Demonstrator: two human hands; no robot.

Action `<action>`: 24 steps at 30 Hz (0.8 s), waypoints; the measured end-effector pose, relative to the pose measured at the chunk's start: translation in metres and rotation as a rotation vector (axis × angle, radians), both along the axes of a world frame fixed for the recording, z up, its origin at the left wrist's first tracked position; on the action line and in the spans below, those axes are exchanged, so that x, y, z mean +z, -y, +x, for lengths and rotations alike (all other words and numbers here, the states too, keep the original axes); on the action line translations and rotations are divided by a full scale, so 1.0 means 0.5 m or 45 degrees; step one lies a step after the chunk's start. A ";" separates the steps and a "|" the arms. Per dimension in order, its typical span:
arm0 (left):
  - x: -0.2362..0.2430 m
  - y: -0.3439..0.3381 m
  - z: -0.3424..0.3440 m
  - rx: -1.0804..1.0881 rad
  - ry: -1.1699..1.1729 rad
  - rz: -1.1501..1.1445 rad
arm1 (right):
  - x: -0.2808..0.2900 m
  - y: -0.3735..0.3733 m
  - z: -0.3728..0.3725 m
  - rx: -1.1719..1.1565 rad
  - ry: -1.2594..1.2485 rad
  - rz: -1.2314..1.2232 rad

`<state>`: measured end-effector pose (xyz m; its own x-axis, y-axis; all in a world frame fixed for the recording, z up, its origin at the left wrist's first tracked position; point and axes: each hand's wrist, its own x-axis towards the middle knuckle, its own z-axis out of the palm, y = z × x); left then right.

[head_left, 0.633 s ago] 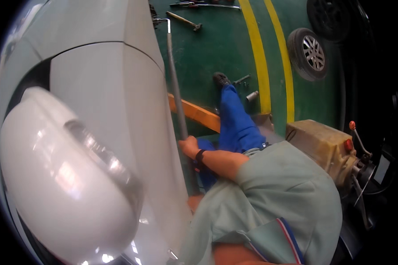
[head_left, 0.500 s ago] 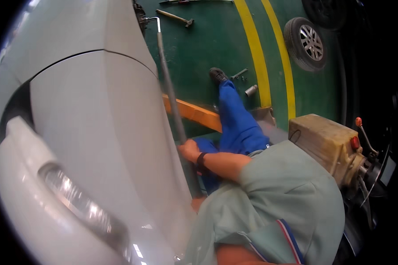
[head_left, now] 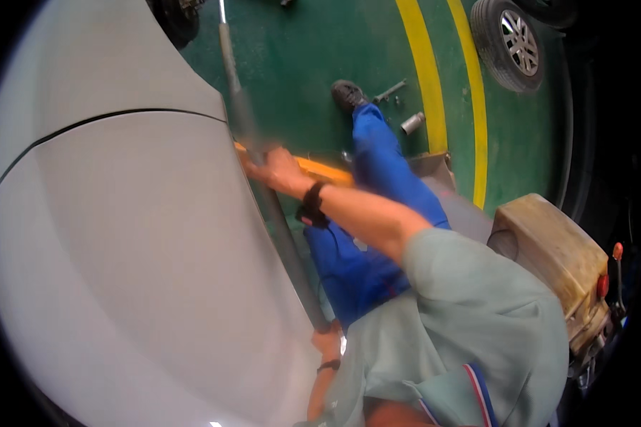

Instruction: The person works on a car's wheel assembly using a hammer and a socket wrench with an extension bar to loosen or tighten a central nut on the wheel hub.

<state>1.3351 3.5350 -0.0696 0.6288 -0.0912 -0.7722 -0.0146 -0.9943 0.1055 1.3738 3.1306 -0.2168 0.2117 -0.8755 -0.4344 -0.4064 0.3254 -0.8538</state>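
A long grey metal pipe (head_left: pixel 285 242) runs beside the white car body, from the wheel area at the far end towards me. Its far end fits over a thin shiny rod (head_left: pixel 222 11), whose tip is cut off by the top edge. My right hand (head_left: pixel 281 173), with a black band at the wrist, is closed round the middle of the pipe and slightly smeared by motion. Around the near end of the pipe is my left hand (head_left: pixel 327 341), its fingers partly hidden. My legs in blue trousers (head_left: pixel 395 160) stretch out to the right of the pipe.
The white car panel (head_left: pixel 157 213) fills the left side. An orange beam (head_left: pixel 324 171) crosses behind my leg. A metal socket (head_left: pixel 412 123) and a metal bar (head_left: pixel 390 90) lie near my shoe. Farther right are a loose wheel (head_left: pixel 520 46) and a tan box-shaped unit (head_left: pixel 548 238).
My right hand has moved farther along the pipe towards its far end. The view has shifted, so the hammer is mostly out of sight and my left hand shows more.
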 end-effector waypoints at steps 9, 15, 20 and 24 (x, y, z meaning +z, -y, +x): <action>-0.147 -0.098 0.014 -0.110 0.085 -0.092 | -0.209 0.098 0.082 0.183 -0.251 -0.310; -0.244 -0.077 0.020 -0.056 0.056 0.060 | -0.224 0.092 0.093 0.268 -0.279 -0.392; -0.319 -0.050 0.043 0.063 -0.014 0.085 | -0.240 0.093 0.059 0.301 -0.046 -0.060; -0.379 -0.065 0.058 -0.043 0.019 0.096 | -0.287 0.063 0.022 0.349 -0.037 -0.007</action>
<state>1.3640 3.5676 -0.2589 0.6379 -0.0545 -0.7682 -0.0490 -0.9983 0.0301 1.3849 3.0990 -0.3605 0.4288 -0.7893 -0.4395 -0.5032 0.1953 -0.8418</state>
